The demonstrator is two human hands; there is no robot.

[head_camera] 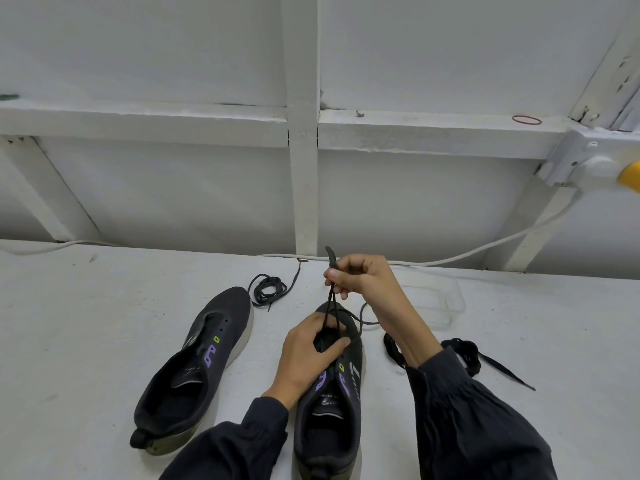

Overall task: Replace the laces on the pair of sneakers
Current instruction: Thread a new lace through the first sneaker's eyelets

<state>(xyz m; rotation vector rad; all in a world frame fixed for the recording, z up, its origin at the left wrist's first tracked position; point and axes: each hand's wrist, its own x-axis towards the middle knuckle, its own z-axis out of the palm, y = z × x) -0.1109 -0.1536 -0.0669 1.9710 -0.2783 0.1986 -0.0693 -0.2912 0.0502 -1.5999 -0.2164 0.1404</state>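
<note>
Two black sneakers with purple and green marks lie on the white table. The left sneaker (pixel 194 372) has no lace. My left hand (pixel 308 355) presses on the front of the right sneaker (pixel 332 417), thumb beside the eyelets. My right hand (pixel 363 278) is raised above the toe and pinches both strands of a thin black lace (pixel 329 306) that runs up from the shoe. A coiled thin black lace (pixel 268 289) lies behind the left sneaker. Flat, wider black laces (pixel 467 351) lie right of my right forearm.
A clear plastic tray (pixel 440 303) sits behind my right arm. A white cable (pixel 485 251) runs along the table's back edge to a wall socket (pixel 588 164). The white panelled wall rises directly behind the table, with a red rubber band (pixel 526 120) on its ledge.
</note>
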